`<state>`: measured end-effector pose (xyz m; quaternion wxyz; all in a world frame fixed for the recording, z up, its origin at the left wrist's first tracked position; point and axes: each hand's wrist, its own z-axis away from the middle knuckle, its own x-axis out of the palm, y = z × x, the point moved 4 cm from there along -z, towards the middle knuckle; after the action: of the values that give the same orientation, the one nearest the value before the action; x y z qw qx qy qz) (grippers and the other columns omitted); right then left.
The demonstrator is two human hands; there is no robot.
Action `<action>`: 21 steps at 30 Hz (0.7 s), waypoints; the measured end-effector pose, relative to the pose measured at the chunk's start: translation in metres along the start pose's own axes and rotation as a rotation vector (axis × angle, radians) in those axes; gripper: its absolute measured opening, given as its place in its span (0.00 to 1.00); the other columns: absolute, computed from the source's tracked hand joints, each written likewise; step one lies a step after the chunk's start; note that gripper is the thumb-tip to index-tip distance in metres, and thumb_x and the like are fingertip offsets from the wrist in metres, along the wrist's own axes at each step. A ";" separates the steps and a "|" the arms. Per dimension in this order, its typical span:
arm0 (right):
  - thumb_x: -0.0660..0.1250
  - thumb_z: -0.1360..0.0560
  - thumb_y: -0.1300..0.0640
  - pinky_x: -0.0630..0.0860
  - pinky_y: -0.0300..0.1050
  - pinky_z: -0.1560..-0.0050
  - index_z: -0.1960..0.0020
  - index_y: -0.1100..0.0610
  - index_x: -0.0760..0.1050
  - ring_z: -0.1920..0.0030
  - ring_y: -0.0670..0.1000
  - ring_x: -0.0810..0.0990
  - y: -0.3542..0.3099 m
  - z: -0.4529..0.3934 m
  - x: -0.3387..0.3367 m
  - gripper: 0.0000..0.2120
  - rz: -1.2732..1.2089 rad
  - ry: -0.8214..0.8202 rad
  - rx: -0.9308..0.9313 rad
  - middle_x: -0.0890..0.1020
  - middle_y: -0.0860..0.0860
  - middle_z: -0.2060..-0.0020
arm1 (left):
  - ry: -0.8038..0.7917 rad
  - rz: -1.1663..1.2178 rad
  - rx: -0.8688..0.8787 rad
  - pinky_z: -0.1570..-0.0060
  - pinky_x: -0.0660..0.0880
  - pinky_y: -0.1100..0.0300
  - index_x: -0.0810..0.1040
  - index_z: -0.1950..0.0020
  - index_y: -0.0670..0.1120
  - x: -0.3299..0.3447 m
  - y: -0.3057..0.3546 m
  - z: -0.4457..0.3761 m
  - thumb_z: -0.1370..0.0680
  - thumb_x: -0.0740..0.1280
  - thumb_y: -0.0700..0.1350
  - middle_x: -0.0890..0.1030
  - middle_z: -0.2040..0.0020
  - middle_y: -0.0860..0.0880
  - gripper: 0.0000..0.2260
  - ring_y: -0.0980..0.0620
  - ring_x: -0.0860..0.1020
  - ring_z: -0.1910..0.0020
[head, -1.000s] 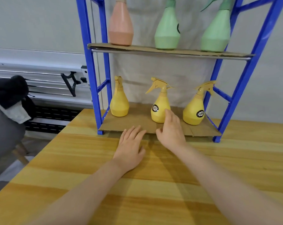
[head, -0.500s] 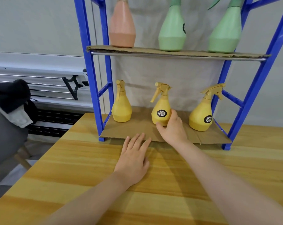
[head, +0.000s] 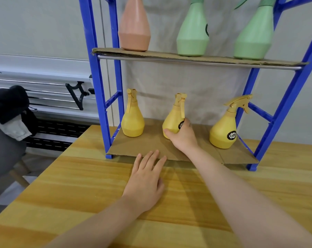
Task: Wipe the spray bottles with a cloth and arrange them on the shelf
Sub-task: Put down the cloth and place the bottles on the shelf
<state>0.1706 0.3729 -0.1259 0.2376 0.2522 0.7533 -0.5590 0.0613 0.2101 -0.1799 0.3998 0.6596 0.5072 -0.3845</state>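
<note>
The right hand (head: 183,136) now grips the lower body of the middle yellow bottle (head: 174,120), thumb on its left side and fingers curled around the right, over the black label. One second ago this hand only touched the bottle with straight fingers; since then it has closed around it, and the nozzle, which pointed to the left, now faces almost to the camera, so the bottle has turned. It looks a little tilted, still on the lower shelf (head: 146,145). I judge that the person is arranging this bottle or starting to take it out.

The left hand (head: 145,179) lies flat on the counter (head: 76,187) with fingers spread and holds nothing; its fingertips reach the front edge of the shelf cardboard.

On both sides of the gripped bottle stand the left yellow bottle (head: 132,122) and the right yellow bottle (head: 223,133), each well apart from it. On the upper shelf (head: 169,55) stand a pink bottle (head: 134,31) and two green bottles (head: 193,35). The blue frame (head: 98,86) stands on the counter. No cloth is visible, so the wiping may be finished or not begun; I cannot tell. Nothing blocks the hand, only the upper shelf limits lifting straight up
</note>
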 end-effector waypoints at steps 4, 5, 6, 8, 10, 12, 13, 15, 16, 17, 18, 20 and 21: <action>0.72 0.30 0.42 0.72 0.50 0.47 0.29 0.57 0.60 0.39 0.56 0.74 0.007 0.004 -0.009 0.38 0.000 -0.016 0.018 0.72 0.52 0.38 | 0.004 0.001 0.005 0.23 0.38 0.49 0.49 0.20 0.54 -0.001 0.000 0.000 0.20 0.54 0.49 0.50 0.20 0.50 0.28 0.51 0.45 0.21; 0.72 0.30 0.42 0.72 0.48 0.50 0.30 0.57 0.60 0.41 0.56 0.75 0.010 0.005 -0.012 0.37 0.003 -0.019 0.027 0.73 0.52 0.40 | 0.010 0.004 0.006 0.23 0.38 0.49 0.50 0.20 0.54 -0.001 0.000 0.000 0.20 0.55 0.49 0.50 0.20 0.50 0.28 0.51 0.45 0.21; 0.71 0.31 0.43 0.71 0.48 0.52 0.30 0.57 0.60 0.42 0.56 0.75 0.012 0.005 -0.015 0.37 0.006 -0.021 0.032 0.73 0.51 0.42 | 0.015 0.008 0.007 0.23 0.38 0.49 0.51 0.20 0.54 -0.002 0.000 0.000 0.20 0.55 0.49 0.51 0.20 0.50 0.28 0.51 0.46 0.21; 0.71 0.31 0.43 0.70 0.47 0.55 0.30 0.57 0.59 0.45 0.56 0.76 0.016 0.007 -0.019 0.37 0.012 -0.029 0.035 0.73 0.51 0.44 | 0.020 0.021 0.008 0.23 0.38 0.50 0.51 0.21 0.54 -0.002 0.000 0.001 0.20 0.56 0.49 0.52 0.20 0.50 0.28 0.51 0.47 0.21; 0.71 0.30 0.44 0.70 0.47 0.54 0.28 0.57 0.57 0.43 0.56 0.76 0.017 0.008 -0.022 0.38 0.017 -0.037 0.029 0.73 0.51 0.43 | 0.019 0.025 0.007 0.23 0.38 0.50 0.51 0.20 0.54 -0.002 0.000 0.001 0.20 0.55 0.49 0.51 0.20 0.50 0.28 0.52 0.46 0.21; 0.71 0.29 0.44 0.71 0.48 0.48 0.26 0.57 0.55 0.38 0.57 0.74 0.017 0.009 -0.024 0.41 0.023 -0.046 0.024 0.71 0.53 0.37 | 0.025 0.029 0.009 0.23 0.38 0.50 0.50 0.20 0.55 -0.002 -0.001 0.001 0.20 0.56 0.49 0.51 0.20 0.51 0.28 0.52 0.46 0.21; 0.71 0.29 0.45 0.70 0.47 0.46 0.24 0.57 0.54 0.36 0.58 0.72 0.016 0.009 -0.025 0.41 0.019 -0.052 0.022 0.69 0.54 0.35 | 0.028 0.034 0.010 0.23 0.38 0.51 0.51 0.21 0.55 -0.002 -0.001 0.001 0.20 0.56 0.49 0.52 0.20 0.51 0.28 0.52 0.46 0.21; 0.71 0.28 0.45 0.68 0.46 0.44 0.23 0.56 0.52 0.33 0.57 0.71 0.016 0.010 -0.025 0.42 -0.008 -0.062 0.008 0.68 0.54 0.31 | 0.028 0.041 0.014 0.24 0.37 0.52 0.51 0.21 0.55 -0.002 -0.002 0.000 0.20 0.56 0.49 0.52 0.20 0.51 0.28 0.53 0.46 0.21; 0.71 0.28 0.45 0.68 0.46 0.43 0.23 0.55 0.52 0.32 0.57 0.70 0.017 0.011 -0.026 0.43 -0.024 -0.066 0.002 0.67 0.54 0.30 | 0.029 0.047 0.018 0.24 0.37 0.52 0.51 0.21 0.55 -0.002 -0.002 0.000 0.20 0.56 0.50 0.53 0.20 0.52 0.28 0.53 0.47 0.21; 0.71 0.28 0.45 0.68 0.46 0.41 0.22 0.55 0.51 0.31 0.57 0.69 0.017 0.012 -0.026 0.43 -0.037 -0.072 -0.005 0.67 0.54 0.29 | 0.034 0.057 0.023 0.24 0.38 0.52 0.52 0.21 0.55 -0.001 -0.003 0.000 0.19 0.56 0.50 0.54 0.20 0.52 0.27 0.53 0.48 0.21; 0.71 0.27 0.45 0.67 0.47 0.39 0.22 0.54 0.49 0.29 0.56 0.68 0.018 0.013 -0.027 0.44 -0.048 -0.081 -0.003 0.66 0.53 0.28 | 0.040 0.070 0.027 0.24 0.38 0.53 0.54 0.21 0.55 -0.001 -0.004 0.000 0.19 0.56 0.50 0.55 0.21 0.52 0.26 0.53 0.49 0.21; 0.71 0.27 0.46 0.66 0.48 0.33 0.21 0.54 0.45 0.26 0.55 0.65 0.019 0.016 -0.030 0.46 -0.064 -0.106 0.019 0.61 0.53 0.24 | 0.044 0.100 0.027 0.24 0.38 0.54 0.56 0.22 0.55 -0.002 -0.005 0.000 0.19 0.57 0.50 0.57 0.21 0.52 0.26 0.54 0.50 0.21; 0.71 0.26 0.47 0.66 0.49 0.31 0.20 0.54 0.43 0.25 0.55 0.64 0.021 0.019 -0.033 0.47 -0.071 -0.117 0.034 0.60 0.53 0.23 | 0.041 0.109 0.025 0.24 0.37 0.55 0.57 0.22 0.55 -0.003 -0.006 0.000 0.20 0.57 0.49 0.58 0.22 0.53 0.26 0.55 0.50 0.22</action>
<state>0.2108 0.3558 -0.1252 0.2569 0.1964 0.7369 -0.5937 0.0551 0.2098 -0.1785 0.4014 0.6989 0.4738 -0.3548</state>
